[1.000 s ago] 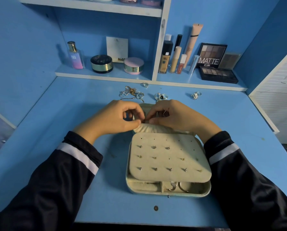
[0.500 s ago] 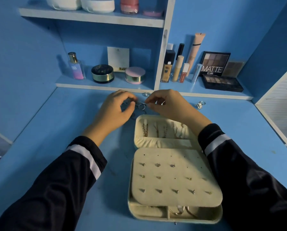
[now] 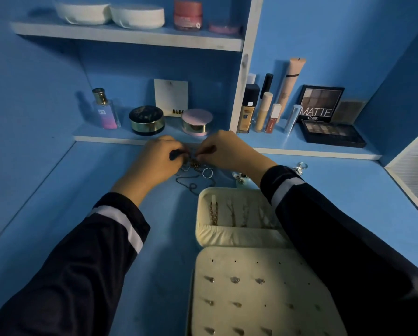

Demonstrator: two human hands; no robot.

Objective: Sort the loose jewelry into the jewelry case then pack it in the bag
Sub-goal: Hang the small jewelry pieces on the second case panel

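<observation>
Dim light, blue walls [image 3: 324, 32], blue desk [image 3: 57, 214] w/ white-edged shelves [image 3: 130, 36] at back

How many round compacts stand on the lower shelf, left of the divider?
2. A black compact with a gold band sits right of the perfume bottle. A pink-lidded compact sits further right. Nothing seems to hide a third.

Head-worn view, close, forward and down

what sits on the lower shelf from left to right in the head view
perfume bottle → black jar → pink jar → foundation bottle → lip gloss → silver tube → matte palette
</observation>
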